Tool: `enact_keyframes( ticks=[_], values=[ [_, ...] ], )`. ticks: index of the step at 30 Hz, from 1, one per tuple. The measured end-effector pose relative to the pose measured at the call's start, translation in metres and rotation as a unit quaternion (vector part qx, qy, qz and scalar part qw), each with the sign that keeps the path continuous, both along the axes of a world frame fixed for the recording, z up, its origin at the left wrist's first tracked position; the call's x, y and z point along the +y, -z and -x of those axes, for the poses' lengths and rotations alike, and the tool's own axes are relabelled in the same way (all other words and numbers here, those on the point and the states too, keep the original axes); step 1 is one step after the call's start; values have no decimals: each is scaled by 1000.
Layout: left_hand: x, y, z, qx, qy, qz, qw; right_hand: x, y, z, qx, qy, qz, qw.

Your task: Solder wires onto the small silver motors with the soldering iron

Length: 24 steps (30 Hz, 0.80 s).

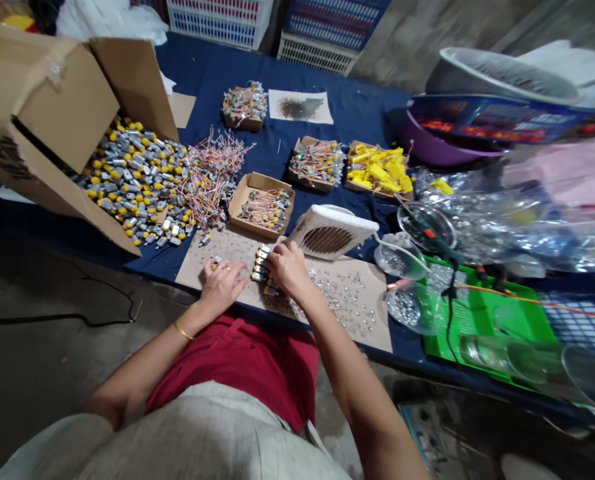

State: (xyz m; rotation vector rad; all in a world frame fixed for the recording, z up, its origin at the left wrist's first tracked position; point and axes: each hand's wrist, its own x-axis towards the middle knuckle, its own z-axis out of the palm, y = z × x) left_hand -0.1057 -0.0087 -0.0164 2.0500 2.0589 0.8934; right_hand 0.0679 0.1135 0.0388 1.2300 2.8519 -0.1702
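A small silver motor with a yellow end (216, 260) sits at the fingertips of my left hand (222, 283), which rests low over a cardboard sheet with its fingers bent around the motor. My right hand (288, 267) is closed at a short row of similar motors (260, 263), fingertips touching the row's right side; the hand covers part of it. One loose motor (205, 240) lies on the cardboard sheet (192, 263) beyond my left hand. Many tiny shiny metal parts (347, 293) are scattered on the sheet right of my right hand.
A tipped carton (42, 100) spills motors (137, 180) at left. Ahead stand a tray of wired motors (264, 208), a white-framed round-grilled device (334, 232) and a box of yellow parts (377, 168). Clear bowls (404, 308) and a green tray (482, 313) are at right.
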Motion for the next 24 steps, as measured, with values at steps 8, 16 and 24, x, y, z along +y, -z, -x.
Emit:
enact_keyframes(
  ticks=[8, 16, 24],
  values=[
    [-20, -2, 58, 25, -119, 48, 991, -22, 11, 74, 66, -107, 30, 992],
    [-18, 8, 56, 21, -77, 50, 996, -45, 14, 113, 42, -76, 12, 996],
    [-6, 8, 48, 7, -76, 37, 996, -13, -9, 65, 35, 2, -6, 999]
  ],
)
